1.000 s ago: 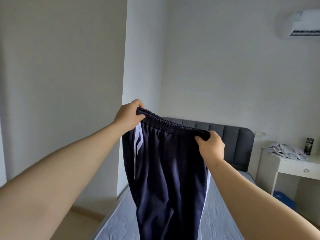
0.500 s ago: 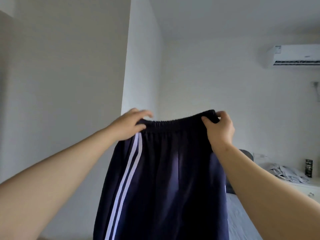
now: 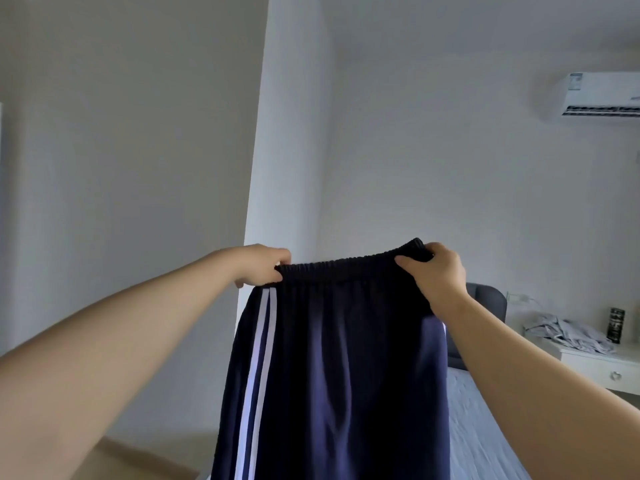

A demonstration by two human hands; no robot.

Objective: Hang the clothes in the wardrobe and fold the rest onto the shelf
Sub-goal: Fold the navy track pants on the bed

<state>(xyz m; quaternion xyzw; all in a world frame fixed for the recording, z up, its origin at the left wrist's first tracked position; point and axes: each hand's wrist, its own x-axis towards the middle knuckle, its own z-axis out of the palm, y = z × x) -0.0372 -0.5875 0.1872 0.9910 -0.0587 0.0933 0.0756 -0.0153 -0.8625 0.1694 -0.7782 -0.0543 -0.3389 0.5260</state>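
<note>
Obs. Pale plaster wall (image 3: 121,168) with a projecting column fills the backdrop; no wardrobe or shelf in view.

Navy track pants (image 3: 346,375): held up in the air in front of the person, above the near edge of the bed, legs hanging straight down out of frame. Soft knit with a slight sheen and vertical drape folds. Two white side stripes (image 3: 256,358) run down the left seam. Judgement: held high and spread so gravity pulls the legs flat, which suits lining up the seams before a fold or a hanger.

Bed (image 3: 485,427): quilted light grey mattress surface, dark padded headboard (image 3: 485,299) behind the pants.

Air conditioner (image 3: 602,95): white, boxy, high on the right wall.

Nightstand (image 3: 606,368): white, one drawer with a small knob. A crumpled pale grey garment (image 3: 568,332) lies on top, likely still to be sorted.

Elastic waistband (image 3: 346,266): gathered, ribbed, stretched nearly level.

Left hand (image 3: 263,266) and right hand (image 3: 436,271): well apart, each pinching one end of the waistband, fingers curled over the edge.

Black can (image 3: 616,325): upright, just beside the garment.
</note>
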